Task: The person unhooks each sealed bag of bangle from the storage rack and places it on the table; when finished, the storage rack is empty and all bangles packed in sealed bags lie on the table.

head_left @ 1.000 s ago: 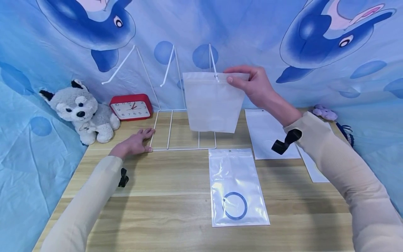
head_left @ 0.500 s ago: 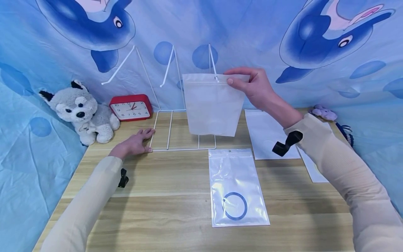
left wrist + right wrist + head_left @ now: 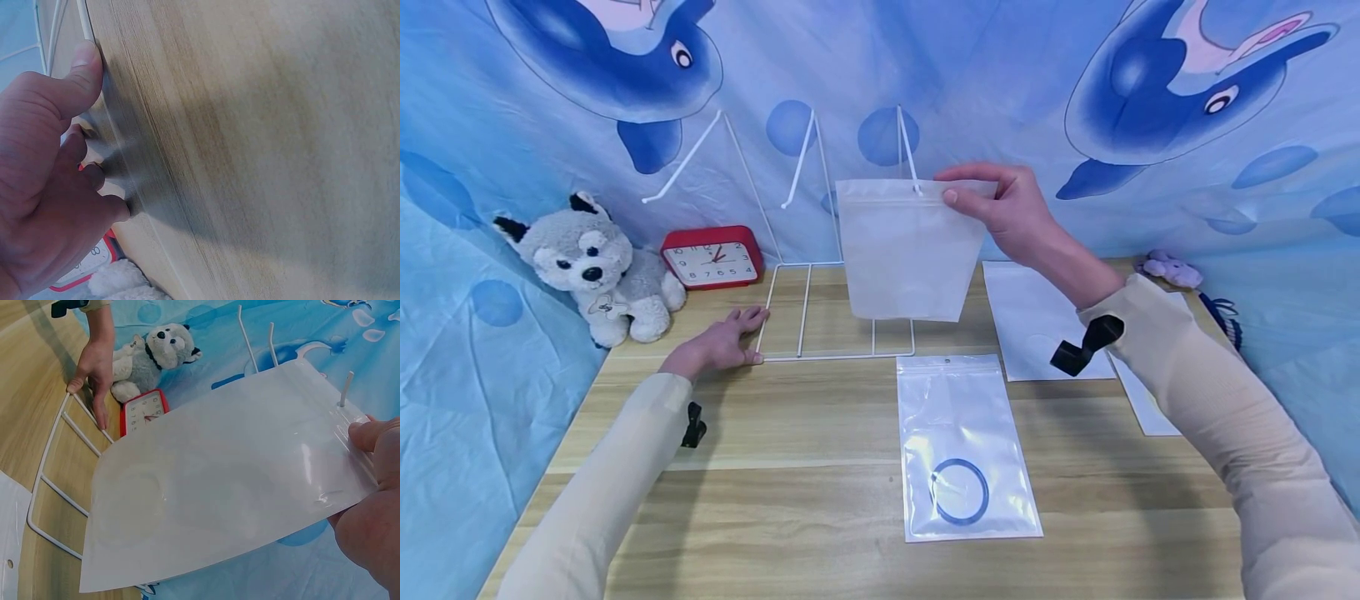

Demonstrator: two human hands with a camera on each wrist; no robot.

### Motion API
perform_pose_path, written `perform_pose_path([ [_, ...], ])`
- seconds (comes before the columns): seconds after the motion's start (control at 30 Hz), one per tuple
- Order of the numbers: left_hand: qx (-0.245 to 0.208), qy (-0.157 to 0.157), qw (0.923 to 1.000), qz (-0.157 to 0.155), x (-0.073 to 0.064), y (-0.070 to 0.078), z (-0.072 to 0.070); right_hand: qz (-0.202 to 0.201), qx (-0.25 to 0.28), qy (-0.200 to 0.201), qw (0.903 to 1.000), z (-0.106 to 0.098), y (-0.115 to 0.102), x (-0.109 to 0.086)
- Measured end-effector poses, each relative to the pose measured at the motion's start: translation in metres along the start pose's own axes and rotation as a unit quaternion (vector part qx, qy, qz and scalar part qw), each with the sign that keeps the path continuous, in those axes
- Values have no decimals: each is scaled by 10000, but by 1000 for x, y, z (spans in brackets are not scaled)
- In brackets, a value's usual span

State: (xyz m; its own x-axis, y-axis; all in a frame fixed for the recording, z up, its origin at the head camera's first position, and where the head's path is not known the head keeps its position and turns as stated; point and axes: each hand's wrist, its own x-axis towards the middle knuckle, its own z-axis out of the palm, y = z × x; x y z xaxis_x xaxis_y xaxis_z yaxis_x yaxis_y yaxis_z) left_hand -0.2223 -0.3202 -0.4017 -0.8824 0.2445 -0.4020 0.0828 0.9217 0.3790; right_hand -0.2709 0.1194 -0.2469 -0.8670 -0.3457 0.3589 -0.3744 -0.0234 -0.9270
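Note:
My right hand [image 3: 1011, 208] pinches the upper right edge of a white zip-lock bag [image 3: 910, 258], thumb on the near side. The bag hangs upright by its top strip, where the tip of a rack prong shows in front of it, in both the head and right wrist views. The white wire display rack [image 3: 838, 357] has three raised prongs, the bag being at the rightmost one. My left hand [image 3: 718, 340] rests on the rack's left base wire, thumb at the front corner and fingers spread along the side; the left wrist view shows the thumb [image 3: 86, 65] on the wire.
A zip-lock bag with a dark ring-shaped coil [image 3: 966, 450] lies in front of the rack. More white bags [image 3: 1048, 325] lie at right. A red clock [image 3: 713, 257] and a plush husky [image 3: 598, 267] stand at left, a purple plush [image 3: 1172, 268] at back right.
The bag in my right hand has dipped slightly and its lower edge has swung a little. My left hand and the rack have stayed in place.

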Motion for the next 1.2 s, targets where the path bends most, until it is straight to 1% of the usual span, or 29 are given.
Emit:
perform_pose_path([
  [0.53,-10,-36,10000,-25,-1,1,-1,127,610,-116,9980,0,-4,-7],
  [0.7,11,-19,10000,33,0,1,-1,149,684,-128,9975,1,-7,-10],
  [0.87,26,4,10000,80,-1,1,-1,164,606,-108,9980,1,-11,-12],
  [1.2,-41,-6,10000,25,-2,3,-1,40,680,-108,9976,2,-18,-16],
])
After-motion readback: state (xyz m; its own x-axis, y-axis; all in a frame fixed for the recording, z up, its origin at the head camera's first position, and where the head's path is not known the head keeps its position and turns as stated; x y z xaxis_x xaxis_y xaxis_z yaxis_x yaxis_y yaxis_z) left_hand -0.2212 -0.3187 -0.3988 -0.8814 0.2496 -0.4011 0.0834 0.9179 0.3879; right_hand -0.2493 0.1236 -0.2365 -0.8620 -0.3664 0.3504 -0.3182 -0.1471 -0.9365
